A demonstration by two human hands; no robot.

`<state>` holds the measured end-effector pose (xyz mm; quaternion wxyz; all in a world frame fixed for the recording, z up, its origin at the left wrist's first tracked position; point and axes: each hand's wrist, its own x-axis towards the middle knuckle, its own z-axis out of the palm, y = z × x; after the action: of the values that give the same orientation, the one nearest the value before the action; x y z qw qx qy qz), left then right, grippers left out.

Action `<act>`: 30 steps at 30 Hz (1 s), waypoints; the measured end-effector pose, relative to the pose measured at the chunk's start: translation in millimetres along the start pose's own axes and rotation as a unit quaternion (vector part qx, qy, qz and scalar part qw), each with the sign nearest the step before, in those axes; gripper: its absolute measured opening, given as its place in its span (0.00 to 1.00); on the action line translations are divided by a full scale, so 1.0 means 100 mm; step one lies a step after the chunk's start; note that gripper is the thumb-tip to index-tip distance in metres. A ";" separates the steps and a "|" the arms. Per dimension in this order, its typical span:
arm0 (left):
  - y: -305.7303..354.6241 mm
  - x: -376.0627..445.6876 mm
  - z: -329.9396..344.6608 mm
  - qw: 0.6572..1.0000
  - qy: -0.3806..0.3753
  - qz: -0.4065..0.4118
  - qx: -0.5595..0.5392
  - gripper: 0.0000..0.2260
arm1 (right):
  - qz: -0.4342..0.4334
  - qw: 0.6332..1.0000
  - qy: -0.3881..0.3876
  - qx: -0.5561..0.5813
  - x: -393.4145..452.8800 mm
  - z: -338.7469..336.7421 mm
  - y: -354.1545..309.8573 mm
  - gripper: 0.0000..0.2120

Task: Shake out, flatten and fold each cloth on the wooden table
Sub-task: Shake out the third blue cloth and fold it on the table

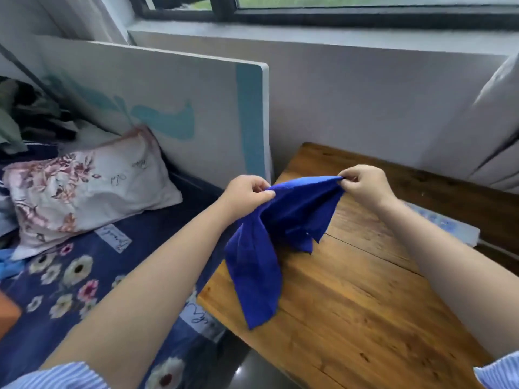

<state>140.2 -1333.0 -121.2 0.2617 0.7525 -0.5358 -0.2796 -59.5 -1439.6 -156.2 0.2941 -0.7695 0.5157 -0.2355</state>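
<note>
Pinching one blue cloth [261, 248] above one wooden table [365, 304]: left hand [247, 193], right hand [362, 183].

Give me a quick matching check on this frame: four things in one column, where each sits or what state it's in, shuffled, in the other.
Things:
1. blue cloth
2. pillow
3. left hand
4. table

Places or states:
A. lies on the flowered bedsheet
B. pinches the cloth's top edge at its left end
C. hangs unfolded, held up by both hands
D. brown wood, under the hanging cloth

Pairs: 1-C, 2-A, 3-B, 4-D
</note>
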 end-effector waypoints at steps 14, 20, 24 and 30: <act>-1.23 0.42 1.20 0.965 -0.180 -0.128 0.138 0.08 | 0.325 0.927 -0.147 -0.113 -0.93 0.85 1.45 0.16; -1.57 0.87 1.10 0.959 -0.107 -0.165 0.203 0.08 | 0.387 0.904 -0.160 -0.090 -1.01 1.34 1.26 0.16; -1.77 1.11 1.12 0.954 -0.109 -0.186 0.209 0.16 | 0.456 0.880 -0.110 -0.079 -1.00 1.61 1.14 0.18; -2.01 1.51 1.18 0.956 -0.135 -0.198 0.166 0.18 | 0.552 0.827 -0.067 -0.083 -0.95 1.82 1.02 0.19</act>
<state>231.2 -1430.1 -365.2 -0.0025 0.8316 -0.4451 -0.3322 -38.7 -1342.5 -363.2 0.3437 -0.3914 0.8513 0.0622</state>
